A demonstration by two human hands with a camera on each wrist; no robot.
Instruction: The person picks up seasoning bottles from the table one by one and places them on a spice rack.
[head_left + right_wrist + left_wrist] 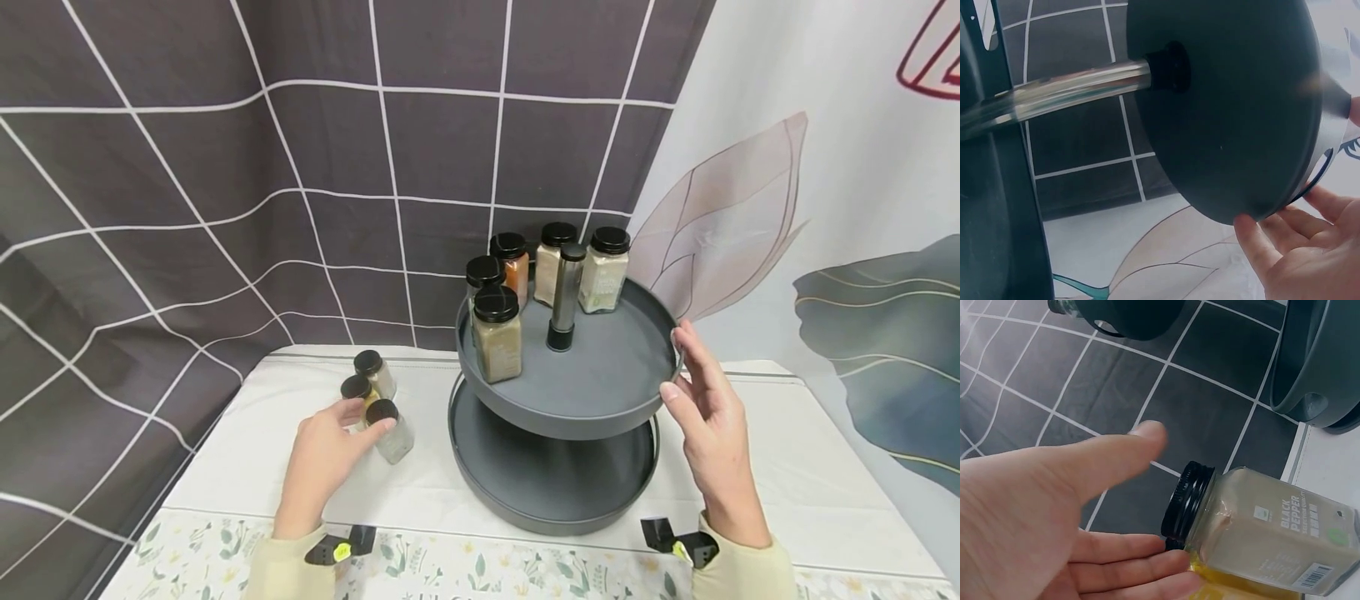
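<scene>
My left hand is around the small group of spice jars on the table, its thumb and fingers apart with nothing between them. Nearest it stands a square glass jar labelled black pepper with a black lid; in the left wrist view the fingertips are right by the lid. Behind that jar are a jar with yellow contents and a third black-lidded jar. On the other side, my right hand holds the rim of the upper tray of a dark grey two-tier turntable, thumb and fingers at its edge.
Several filled spice jars stand on the upper tray around its metal post. Below is the wider lower tray. A white cloth covers the table, and a dark grid-patterned curtain hangs behind.
</scene>
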